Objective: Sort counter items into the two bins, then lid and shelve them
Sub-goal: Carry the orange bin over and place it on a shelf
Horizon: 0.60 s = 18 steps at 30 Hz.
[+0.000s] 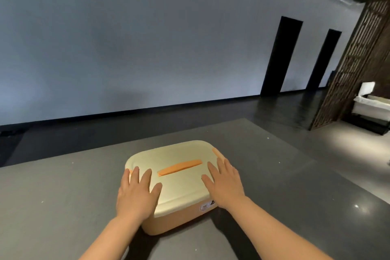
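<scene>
An orange bin [179,220] stands on the grey counter [63,207], covered by a cream lid [179,158] with an orange handle [179,167] across its middle. My left hand [137,192] lies flat on the lid's left side, fingers straight and spread. My right hand [224,181] lies flat on the lid's right side in the same way, its fingertips near an orange clip [217,152] at the right edge. The bin's contents are hidden under the lid. Only this one bin is in view.
The counter's far edge runs just behind the bin, with dark floor [274,107] beyond. A grey wall [147,38] with two dark openings stands at the back. A dark lattice screen [358,59] and a white container [371,107] stand at the right.
</scene>
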{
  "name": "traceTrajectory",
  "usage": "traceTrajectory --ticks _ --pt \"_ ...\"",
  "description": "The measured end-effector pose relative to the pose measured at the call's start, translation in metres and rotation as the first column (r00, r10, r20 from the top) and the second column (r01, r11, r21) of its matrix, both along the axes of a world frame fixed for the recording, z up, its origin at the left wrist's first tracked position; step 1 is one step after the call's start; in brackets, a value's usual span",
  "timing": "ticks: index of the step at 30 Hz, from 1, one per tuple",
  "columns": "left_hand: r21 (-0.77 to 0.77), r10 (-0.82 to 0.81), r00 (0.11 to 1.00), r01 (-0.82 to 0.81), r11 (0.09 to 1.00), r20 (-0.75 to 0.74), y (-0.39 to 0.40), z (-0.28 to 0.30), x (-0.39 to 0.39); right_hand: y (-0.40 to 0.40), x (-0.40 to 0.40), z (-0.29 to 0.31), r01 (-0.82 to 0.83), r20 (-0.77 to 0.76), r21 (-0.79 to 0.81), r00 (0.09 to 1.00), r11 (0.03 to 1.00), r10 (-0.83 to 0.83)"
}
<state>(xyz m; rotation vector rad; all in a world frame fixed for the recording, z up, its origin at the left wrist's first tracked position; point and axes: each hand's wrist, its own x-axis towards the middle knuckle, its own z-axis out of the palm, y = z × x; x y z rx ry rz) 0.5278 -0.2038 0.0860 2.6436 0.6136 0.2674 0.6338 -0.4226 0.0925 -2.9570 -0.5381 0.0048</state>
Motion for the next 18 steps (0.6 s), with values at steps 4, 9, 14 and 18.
traceTrajectory --ticks 4,9,14,18 --pt "-0.079 0.030 0.996 -0.023 0.997 0.085 0.007 -0.005 0.015 0.009 0.054 -0.001 0.099 -0.110 -0.038 0.989 0.994 -0.103" --pt "-0.182 0.085 0.983 -0.054 0.982 0.165 0.011 -0.013 0.028 0.014 0.085 -0.003 0.195 -0.118 0.068 0.975 0.978 -0.187" --pt "-0.269 0.115 0.981 -0.069 0.961 0.158 0.022 -0.014 0.037 0.011 0.079 0.002 0.237 -0.141 0.108 0.965 0.966 -0.221" --pt "-0.354 -0.008 0.987 0.064 0.933 0.158 0.029 -0.010 0.038 -0.009 0.042 0.004 0.336 -0.150 0.127 0.937 0.933 -0.317"
